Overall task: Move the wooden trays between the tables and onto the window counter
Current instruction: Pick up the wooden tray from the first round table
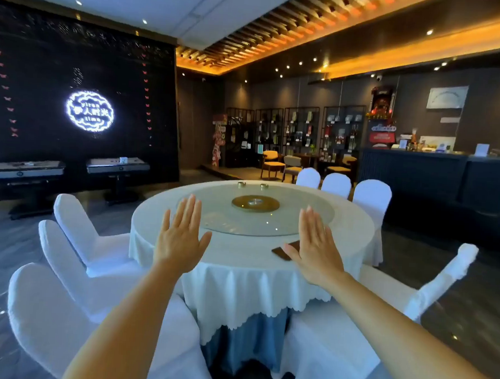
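A dark wooden tray (285,250) lies flat on the near right part of the round table (239,255), which wears a white cloth. Most of the tray is hidden behind my right hand (315,247). That hand is raised in front of me, palm forward, fingers straight and together, holding nothing. My left hand (181,238) is held up the same way to the left, fingers spread, also with nothing in it. Both hands hover in the air in front of the table's near edge and touch nothing.
A glass turntable (299,221) with a gold hub sits mid-table, two small metal cups at its far rim. White-covered chairs (75,232) ring the table, two close in front of me. Two dark game tables (24,168) stand at left, a long dark counter (418,169) at right.
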`<action>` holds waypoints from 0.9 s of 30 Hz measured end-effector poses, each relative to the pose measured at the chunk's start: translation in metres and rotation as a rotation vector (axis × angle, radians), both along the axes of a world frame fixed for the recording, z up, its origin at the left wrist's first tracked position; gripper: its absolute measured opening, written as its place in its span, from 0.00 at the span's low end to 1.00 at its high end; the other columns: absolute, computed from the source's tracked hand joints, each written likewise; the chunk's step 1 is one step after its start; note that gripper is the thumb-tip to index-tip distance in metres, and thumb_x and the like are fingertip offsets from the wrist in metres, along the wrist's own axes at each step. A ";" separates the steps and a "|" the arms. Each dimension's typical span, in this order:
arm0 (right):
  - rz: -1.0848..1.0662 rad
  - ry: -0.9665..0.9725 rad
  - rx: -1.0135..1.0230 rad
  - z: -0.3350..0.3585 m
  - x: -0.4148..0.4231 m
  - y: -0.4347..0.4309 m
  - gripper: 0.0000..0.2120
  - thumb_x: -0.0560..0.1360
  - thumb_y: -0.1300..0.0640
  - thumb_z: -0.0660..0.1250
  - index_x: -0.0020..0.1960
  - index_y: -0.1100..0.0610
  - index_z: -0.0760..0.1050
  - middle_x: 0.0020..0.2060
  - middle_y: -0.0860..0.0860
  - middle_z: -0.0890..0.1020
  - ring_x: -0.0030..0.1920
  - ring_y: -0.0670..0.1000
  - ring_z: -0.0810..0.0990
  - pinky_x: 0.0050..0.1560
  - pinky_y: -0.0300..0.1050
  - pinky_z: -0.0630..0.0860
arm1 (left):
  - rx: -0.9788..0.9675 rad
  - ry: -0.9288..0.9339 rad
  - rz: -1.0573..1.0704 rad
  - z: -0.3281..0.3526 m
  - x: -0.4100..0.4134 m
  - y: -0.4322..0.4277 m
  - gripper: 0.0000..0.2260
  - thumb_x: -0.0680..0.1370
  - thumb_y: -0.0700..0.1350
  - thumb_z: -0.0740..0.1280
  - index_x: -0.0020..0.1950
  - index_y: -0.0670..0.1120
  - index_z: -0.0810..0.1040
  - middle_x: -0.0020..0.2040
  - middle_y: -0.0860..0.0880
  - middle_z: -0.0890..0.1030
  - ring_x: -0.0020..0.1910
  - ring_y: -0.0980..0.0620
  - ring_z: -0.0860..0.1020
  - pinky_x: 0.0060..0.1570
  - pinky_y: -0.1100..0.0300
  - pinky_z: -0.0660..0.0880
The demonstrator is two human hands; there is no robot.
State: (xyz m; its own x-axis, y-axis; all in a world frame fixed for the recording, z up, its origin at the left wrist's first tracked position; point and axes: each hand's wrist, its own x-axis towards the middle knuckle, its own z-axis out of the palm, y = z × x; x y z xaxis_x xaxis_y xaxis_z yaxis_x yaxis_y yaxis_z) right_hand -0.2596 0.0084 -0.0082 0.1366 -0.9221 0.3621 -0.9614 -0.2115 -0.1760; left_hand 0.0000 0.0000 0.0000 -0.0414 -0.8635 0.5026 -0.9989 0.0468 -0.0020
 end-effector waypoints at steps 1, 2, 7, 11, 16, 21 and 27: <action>-0.004 0.019 0.015 -0.010 -0.003 -0.001 0.33 0.79 0.41 0.45 0.64 0.53 0.22 0.65 0.49 0.25 0.75 0.53 0.32 0.75 0.50 0.36 | 0.025 -0.017 0.015 -0.008 -0.004 -0.001 0.31 0.81 0.56 0.47 0.74 0.44 0.33 0.79 0.47 0.39 0.78 0.49 0.40 0.76 0.49 0.40; -0.015 0.016 0.036 -0.018 -0.007 -0.004 0.33 0.77 0.38 0.42 0.64 0.54 0.22 0.65 0.49 0.25 0.75 0.53 0.32 0.75 0.50 0.36 | 0.056 -0.013 0.010 -0.016 -0.006 -0.005 0.31 0.81 0.57 0.46 0.72 0.44 0.30 0.79 0.47 0.38 0.78 0.49 0.40 0.76 0.49 0.40; -0.041 -0.002 0.141 -0.071 -0.027 -0.017 0.36 0.72 0.32 0.35 0.64 0.55 0.22 0.65 0.49 0.26 0.75 0.51 0.32 0.75 0.49 0.37 | 0.165 0.010 -0.001 -0.073 -0.024 -0.014 0.32 0.79 0.60 0.42 0.75 0.43 0.34 0.78 0.48 0.37 0.78 0.49 0.40 0.77 0.50 0.41; -0.038 -0.010 0.208 -0.096 -0.043 -0.032 0.36 0.71 0.33 0.35 0.64 0.54 0.22 0.65 0.50 0.26 0.76 0.53 0.34 0.76 0.50 0.38 | 0.240 0.055 0.010 -0.104 -0.041 -0.025 0.32 0.81 0.57 0.47 0.76 0.43 0.37 0.79 0.47 0.39 0.78 0.49 0.40 0.77 0.50 0.41; -0.033 -0.062 0.212 -0.110 -0.057 -0.062 0.35 0.79 0.41 0.47 0.64 0.54 0.22 0.72 0.52 0.29 0.76 0.54 0.34 0.76 0.52 0.38 | 0.275 0.087 0.017 -0.123 -0.061 -0.051 0.31 0.81 0.57 0.47 0.76 0.44 0.36 0.79 0.47 0.39 0.78 0.50 0.40 0.77 0.50 0.40; -0.061 -0.085 0.258 -0.128 -0.067 -0.103 0.38 0.79 0.41 0.47 0.73 0.60 0.28 0.75 0.55 0.33 0.76 0.54 0.35 0.76 0.52 0.39 | 0.330 0.075 0.012 -0.141 -0.074 -0.092 0.31 0.81 0.57 0.46 0.76 0.44 0.36 0.79 0.48 0.38 0.78 0.50 0.39 0.77 0.50 0.40; -0.099 -0.116 0.296 -0.157 -0.080 -0.187 0.38 0.79 0.42 0.48 0.73 0.60 0.29 0.75 0.55 0.34 0.76 0.54 0.35 0.76 0.51 0.40 | 0.391 0.066 0.012 -0.175 -0.088 -0.184 0.31 0.81 0.57 0.45 0.77 0.43 0.37 0.79 0.48 0.39 0.78 0.51 0.39 0.77 0.51 0.39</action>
State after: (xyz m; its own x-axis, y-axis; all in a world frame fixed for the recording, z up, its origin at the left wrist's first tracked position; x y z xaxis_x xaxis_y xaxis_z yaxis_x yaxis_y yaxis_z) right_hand -0.3394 -0.1788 -0.1654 0.0143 -0.9963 0.0847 -0.9448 -0.0412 -0.3251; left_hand -0.0875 -0.1841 -0.1749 -0.0087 -0.9906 0.1367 -0.9968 0.0194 0.0774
